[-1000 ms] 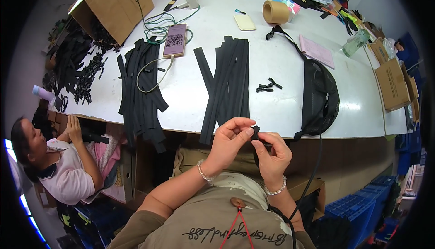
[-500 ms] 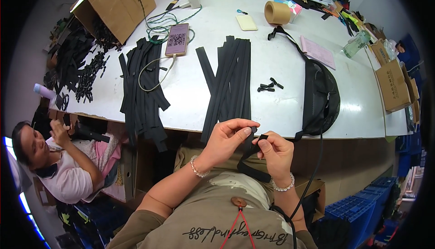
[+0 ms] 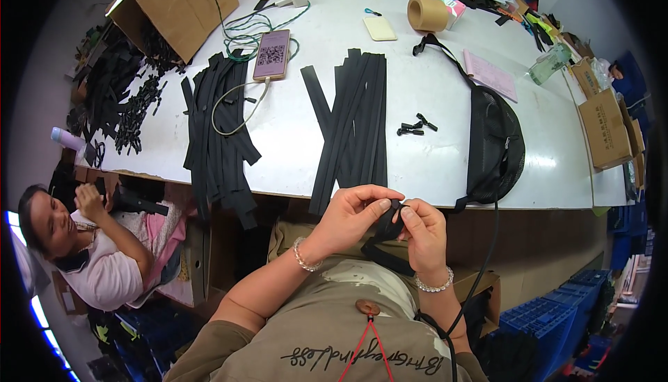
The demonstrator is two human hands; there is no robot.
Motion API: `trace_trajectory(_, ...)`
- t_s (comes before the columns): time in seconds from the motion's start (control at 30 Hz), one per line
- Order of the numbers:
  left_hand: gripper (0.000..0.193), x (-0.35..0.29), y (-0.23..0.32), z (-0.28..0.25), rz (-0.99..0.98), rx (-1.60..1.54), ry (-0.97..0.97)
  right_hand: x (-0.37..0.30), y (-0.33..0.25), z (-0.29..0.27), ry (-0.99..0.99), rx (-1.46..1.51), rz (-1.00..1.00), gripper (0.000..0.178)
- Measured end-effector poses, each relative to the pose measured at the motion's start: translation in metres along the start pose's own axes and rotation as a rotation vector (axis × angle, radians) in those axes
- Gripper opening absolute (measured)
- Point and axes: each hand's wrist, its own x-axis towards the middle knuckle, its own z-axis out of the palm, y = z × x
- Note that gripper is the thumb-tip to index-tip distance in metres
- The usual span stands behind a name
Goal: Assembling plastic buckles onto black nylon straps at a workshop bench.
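Nearest us, our left hand [image 3: 353, 218] and right hand [image 3: 426, 232] meet just short of the table's near edge, each pinching the same black strap [image 3: 391, 259] between thumb and fingers. Its slack droops in a loop below the pinch; whether anything small is hidden at the fingertips, we cannot tell. We judge the strap light, soft and floppy, perhaps slightly slick, and hardly fragile. As it likely won't hold its own shape, we do best gripping its flat faces close to the end. Beyond, on the white table [image 3: 431, 173], a bundle of black straps [image 3: 362, 117] overhangs the edge, and a second bundle [image 3: 216, 145] lies to its left. Right of the nearer bundle sit small black fittings [image 3: 416, 127], then a black bag [image 3: 490, 145]. Farther off are a phone [image 3: 271, 55] and a roll of brown tape [image 3: 438, 14].
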Motion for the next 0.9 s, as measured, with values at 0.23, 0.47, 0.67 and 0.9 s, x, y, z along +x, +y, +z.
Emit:
trace_trajectory(0.23,0.019,-0.0002,-0.0094,-0.0058,-0.039,0.009,-0.007,0.0,0.0021,-0.0024,-0.013,0.004,0.012,0.015)
trace_trajectory(0.47,0.018,-0.0015,-0.0086,-0.0062,-0.025,0.09,0.046,0.0005,0.0029,-0.0034,-0.005,-0.128,0.028,0.015)
trace_trajectory(0.67,0.017,-0.0038,-0.0013,-0.0075,-0.081,0.117,0.01,-0.0011,0.0042,-0.0065,-0.017,-0.215,-0.052,0.016)
trace_trajectory(0.9,0.018,-0.0051,-0.0076,-0.0038,-0.01,0.035,0.044,-0.0029,0.0038,-0.0054,-0.017,-0.21,-0.086,0.014)
